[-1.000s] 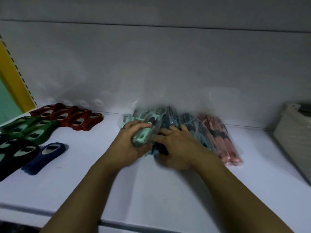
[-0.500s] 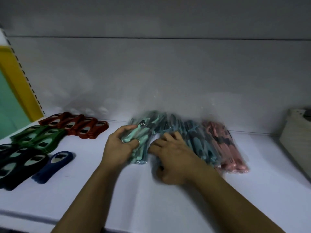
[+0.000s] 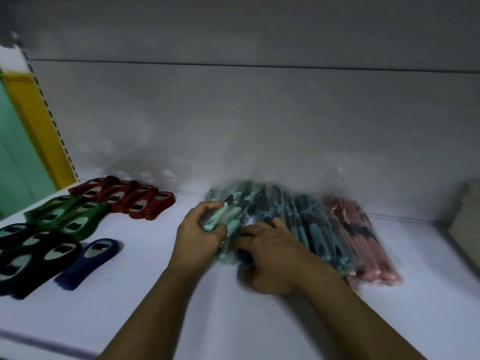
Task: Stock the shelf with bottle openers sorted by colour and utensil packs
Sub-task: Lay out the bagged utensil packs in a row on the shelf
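Utensil packs (image 3: 298, 224) lie in a row on the shelf (image 3: 155, 307), under and just beyond both grips, slanting away to the right of them. A second ago the two hands were pressed close together over the middle of the row. Now they have drawn a little apart, and the left grip (image 3: 200, 235) has carried the mint pack (image 3: 220, 216) out to the row's left end. I judge that the packs are being grouped by colour, with mint taking the end place, and that this pack is near being set down.

The left grip is closed round the mint pack, with its fingers curled over the top and its thumb against the near side. The right grip (image 3: 270, 258) lies just right of it, with bent fingers across the dark packs (image 3: 253, 211). Blur hides whether it clasps one or only steadies them.

The packs are slim clear sleeves, glossy and crinkled, each with coloured handles inside. From the left grip rightward the colours run mint, dark, teal (image 3: 317, 229) and then pink (image 3: 363, 242), the pink lying well right of the right grip. The sleeves overlap like tiles and look slippery.

Well left of the left grip the openers sit in colour groups. The black (image 3: 31, 253) and a single blue (image 3: 91, 258) are nearest, the green (image 3: 67, 216) lies beyond them, and the red (image 3: 135, 198) is farthest, near the back panel (image 3: 233, 113). That part of the job looks largely done. A pale box (image 3: 467, 224) stands at the far right.
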